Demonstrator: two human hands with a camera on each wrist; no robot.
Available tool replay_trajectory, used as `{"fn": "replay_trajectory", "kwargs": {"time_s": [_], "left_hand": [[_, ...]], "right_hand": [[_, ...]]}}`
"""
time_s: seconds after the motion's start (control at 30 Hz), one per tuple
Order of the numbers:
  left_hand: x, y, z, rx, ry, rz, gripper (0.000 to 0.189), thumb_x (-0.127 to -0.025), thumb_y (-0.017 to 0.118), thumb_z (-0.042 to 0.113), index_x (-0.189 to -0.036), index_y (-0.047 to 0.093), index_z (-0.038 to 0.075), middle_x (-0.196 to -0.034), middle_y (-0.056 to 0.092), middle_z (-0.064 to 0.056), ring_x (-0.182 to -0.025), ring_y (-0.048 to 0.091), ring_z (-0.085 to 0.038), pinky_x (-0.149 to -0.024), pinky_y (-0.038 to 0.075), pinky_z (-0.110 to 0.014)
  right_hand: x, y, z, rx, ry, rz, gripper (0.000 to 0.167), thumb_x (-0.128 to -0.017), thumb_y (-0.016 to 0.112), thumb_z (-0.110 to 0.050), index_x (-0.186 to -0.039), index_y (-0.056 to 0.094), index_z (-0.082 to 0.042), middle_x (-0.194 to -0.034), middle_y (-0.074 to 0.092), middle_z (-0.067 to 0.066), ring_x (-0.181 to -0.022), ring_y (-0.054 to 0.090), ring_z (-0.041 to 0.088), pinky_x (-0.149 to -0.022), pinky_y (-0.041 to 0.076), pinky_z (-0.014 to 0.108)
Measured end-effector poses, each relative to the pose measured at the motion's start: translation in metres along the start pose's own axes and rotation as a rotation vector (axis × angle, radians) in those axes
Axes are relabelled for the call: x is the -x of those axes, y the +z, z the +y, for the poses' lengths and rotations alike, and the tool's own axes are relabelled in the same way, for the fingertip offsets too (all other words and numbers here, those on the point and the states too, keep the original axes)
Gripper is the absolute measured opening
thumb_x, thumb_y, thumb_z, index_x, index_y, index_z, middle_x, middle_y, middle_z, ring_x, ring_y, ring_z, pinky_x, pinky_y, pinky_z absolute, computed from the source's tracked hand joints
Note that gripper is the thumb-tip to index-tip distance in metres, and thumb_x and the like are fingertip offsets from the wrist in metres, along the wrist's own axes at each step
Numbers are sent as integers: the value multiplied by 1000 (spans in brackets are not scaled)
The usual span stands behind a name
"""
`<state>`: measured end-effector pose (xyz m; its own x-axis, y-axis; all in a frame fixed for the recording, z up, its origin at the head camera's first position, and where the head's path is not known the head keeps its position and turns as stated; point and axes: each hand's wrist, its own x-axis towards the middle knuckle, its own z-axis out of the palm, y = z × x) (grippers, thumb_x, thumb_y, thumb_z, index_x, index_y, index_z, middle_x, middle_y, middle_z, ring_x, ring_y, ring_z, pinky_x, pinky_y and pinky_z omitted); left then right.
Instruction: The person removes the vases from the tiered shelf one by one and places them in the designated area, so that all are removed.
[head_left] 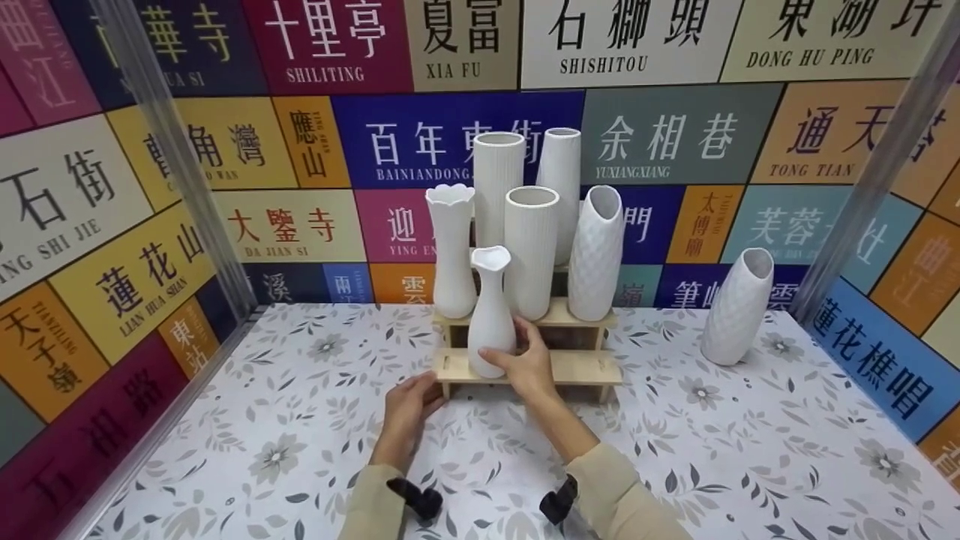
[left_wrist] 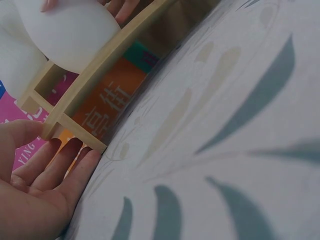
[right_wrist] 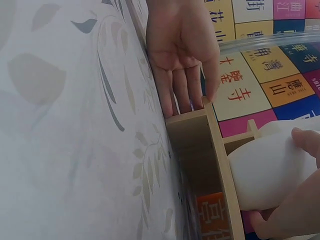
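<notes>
So, flared vase [head_left: 491, 319] is gripped by right hand [head_left: 532, 367], low on wooden stand [head_left: 583, 366]; stand's left end is seemingly pinched by left hand [head_left: 409, 403]. If stand is tugged, 3 middle-tier vases [head_left: 531, 259] could be toppled.

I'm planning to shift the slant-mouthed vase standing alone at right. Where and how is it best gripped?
I'd grip the slant-mouthed vase around its mid-body, coming from the near right, the side away from the wooden stand. It stands on its base with space around it, and its fuller, textured middle should hold steadier than the slanted, open mouth.
</notes>
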<state>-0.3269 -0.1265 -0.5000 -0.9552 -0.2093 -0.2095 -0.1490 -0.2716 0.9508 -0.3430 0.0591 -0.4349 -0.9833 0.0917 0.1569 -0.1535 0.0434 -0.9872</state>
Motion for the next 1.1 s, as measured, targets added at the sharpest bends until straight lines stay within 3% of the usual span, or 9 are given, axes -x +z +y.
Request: {"fn": "replay_trajectory", "kwargs": {"time_s": [0.37,0.7,1.1], "left_hand": [[0,-2,-4,-40,16,3,45,-102,57,24,-136,54,-6,-131,63,-29,-123,64,-35,-101,59,-35],[-1,0,-2,-22,-10,5,45,-102,58,25,-137,54,-4,-134,61,-27,-126,62,-35,-103,58,-36],[-1,0,-1,-8,-6,1,43,-103,56,22,-137,54,-4,-133,62,-26,-124,63,-34,-102,59,-35]], "right_hand": [[-3,7,6,41,-28,0,84,-73,88,-9,-146,45,-3,-147,51,22,-137,48,38,-119,41,50],[0,4,6,39,0,32,80,-71,89,-9,-140,49,-7,-141,56,19,-133,52,35,-116,45,49],[13,-13,2,56,-54,57,80,-69,90,-10,-139,51,-9,-137,57,20,-125,58,37,-106,54,50]]}}
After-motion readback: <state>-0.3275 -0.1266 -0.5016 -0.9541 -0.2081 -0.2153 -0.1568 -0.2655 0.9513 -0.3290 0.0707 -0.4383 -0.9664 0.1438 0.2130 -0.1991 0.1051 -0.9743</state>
